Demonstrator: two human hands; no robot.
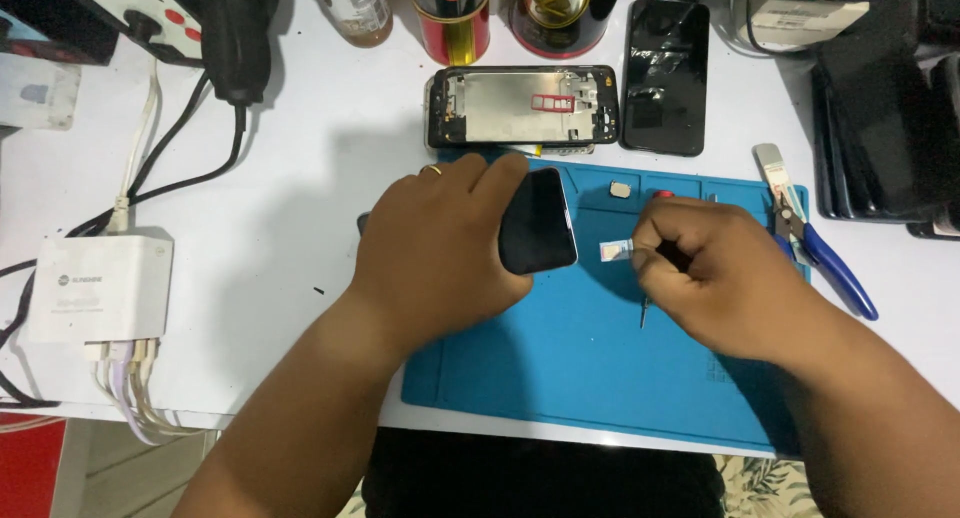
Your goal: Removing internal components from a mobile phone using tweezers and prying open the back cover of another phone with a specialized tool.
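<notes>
**Phone held on the mat, tray part at the fingertips**

The left hand (pixel 440 243) lies over a dark phone (pixel 538 221) on the blue mat (pixel 560 368), fingers curled round its left edge so that the phone tilts up off the mat, screen side dark and facing the camera. A ring shows on one finger. The right hand (pixel 715 278) is closed in a pinch: its fingertips hold a small white-and-blue piece (pixel 613 249), which looks like a card tray, just beside the phone's right edge but apart from it. A thin metal tool (pixel 644 312) sticks out below the same hand, its tip down on the mat; how it is gripped is hidden by the fingers.

Judging from this, the work is at an early to middle point. The small piece is out of the phone, or not yet in it; the pictures do not settle which. The phone's case appears closed, with no screws or opened seam to be seen.

Behind the mat lies an opened phone frame (pixel 522 105) with its inner plate bare, and beside it a black panel (pixel 665 75). Blue-handled pliers (pixel 815 250) rest at the mat's right edge. A white charger (pixel 95 288) with cables sits well off to the left, and two red cans (pixel 452 20) stand at the back.
</notes>
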